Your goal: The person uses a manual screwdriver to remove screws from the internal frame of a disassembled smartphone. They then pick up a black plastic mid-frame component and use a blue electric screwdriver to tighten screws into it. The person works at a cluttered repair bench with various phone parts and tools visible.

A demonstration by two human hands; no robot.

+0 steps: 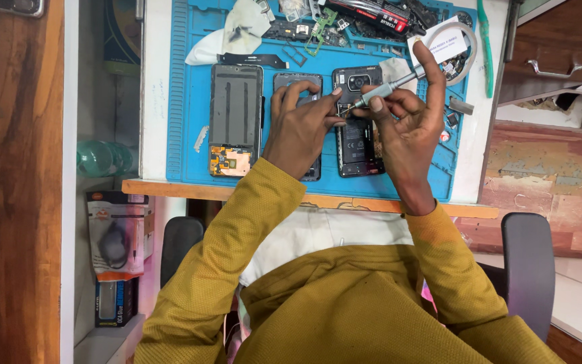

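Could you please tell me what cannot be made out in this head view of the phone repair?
- The screwdriver tip and any screw: too small, hidden between the fingertips of the left hand and right hand.
- The middle phone: mostly covered by the left hand.
- The parts pile: cut off by the top edge.
- The green bottle: partly hidden by the desk edge.

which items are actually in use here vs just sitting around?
In use: right hand holding a grey screwdriver; left hand at its tip; opened black phone; blue work mat.
Lying about: screen panel, white cloth, tape roll, green bottle.
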